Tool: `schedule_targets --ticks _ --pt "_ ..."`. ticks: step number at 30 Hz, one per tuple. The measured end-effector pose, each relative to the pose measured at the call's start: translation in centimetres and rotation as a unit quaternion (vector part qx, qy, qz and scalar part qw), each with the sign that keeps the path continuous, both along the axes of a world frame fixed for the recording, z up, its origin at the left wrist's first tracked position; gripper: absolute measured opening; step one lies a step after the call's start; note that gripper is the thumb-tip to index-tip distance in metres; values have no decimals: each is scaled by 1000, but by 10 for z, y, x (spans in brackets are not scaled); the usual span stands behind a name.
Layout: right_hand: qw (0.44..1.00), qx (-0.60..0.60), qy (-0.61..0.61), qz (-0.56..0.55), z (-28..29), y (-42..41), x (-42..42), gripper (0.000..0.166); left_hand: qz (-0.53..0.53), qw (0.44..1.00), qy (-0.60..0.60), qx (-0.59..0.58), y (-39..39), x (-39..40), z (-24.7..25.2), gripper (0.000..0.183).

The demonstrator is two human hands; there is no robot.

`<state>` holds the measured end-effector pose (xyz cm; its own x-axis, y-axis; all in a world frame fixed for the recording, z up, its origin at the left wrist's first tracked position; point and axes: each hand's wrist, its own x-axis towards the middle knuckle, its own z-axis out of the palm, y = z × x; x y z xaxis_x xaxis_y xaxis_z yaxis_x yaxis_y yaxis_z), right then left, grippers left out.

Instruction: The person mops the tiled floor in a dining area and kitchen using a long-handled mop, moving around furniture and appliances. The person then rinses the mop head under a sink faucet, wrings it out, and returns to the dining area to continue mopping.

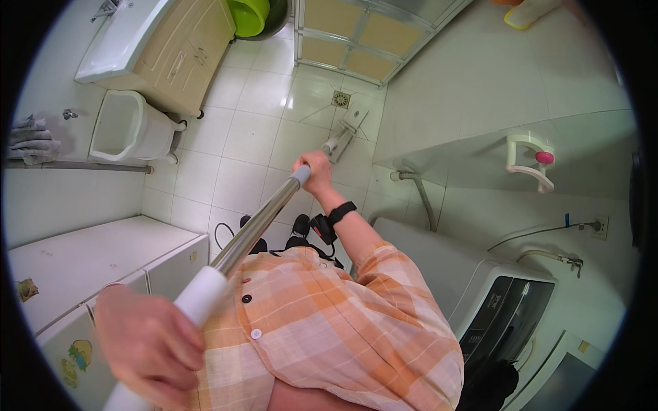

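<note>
A mop pole (pixel 254 231) of shiny metal with a white grip runs slantwise from lower left to the middle. My left hand (pixel 149 347), motion-blurred, is wrapped round the white grip. Further down, at the grey collar, my right hand (pixel 316 172) is closed on the pole, a black band on its wrist. Beyond it the flat white-and-metal mop head (pixel 353 120) lies on the tiled floor, just below a square floor drain (pixel 341 99). The underside of the mop head is hidden.
A washbasin cabinet (pixel 177 61), a white bucket (pixel 119 126) and green basin (pixel 249 15) stand upper left. A metal-framed partition (pixel 360 36) is ahead. A white cabinet or refrigerator (pixel 103 246) is left; a washing machine (pixel 462 272) with a grey drain hose (pixel 424 198) is right.
</note>
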<state>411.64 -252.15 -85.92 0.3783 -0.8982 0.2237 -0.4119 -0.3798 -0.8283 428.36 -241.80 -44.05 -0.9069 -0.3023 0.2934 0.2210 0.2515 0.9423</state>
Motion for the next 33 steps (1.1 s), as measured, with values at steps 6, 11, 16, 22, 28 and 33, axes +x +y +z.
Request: schedule_targets --ticks 6,11,16,22,28,33 --pt "985 -53 -24 -163 -42 -68 14 19 127 989 -61 -42 -33 -5 -41 15" --pt "989 -49 -38 -136 -29 -66 32 20 337 941 -18 -3 7 12 -15 22" --pt "998 -42 -3 -53 26 -9 27 23 221 974 42 5 27 55 14 22" --pt "999 10 8 40 5 16 26 18 187 979 76 18 15 51 13 24" --pt "998 -47 13 -30 -26 -48 24 18 335 942 6 9 8 34 -28 27" --pt "999 -36 5 -24 5 -54 19 13 267 962 37 -42 10 34 -21 25"
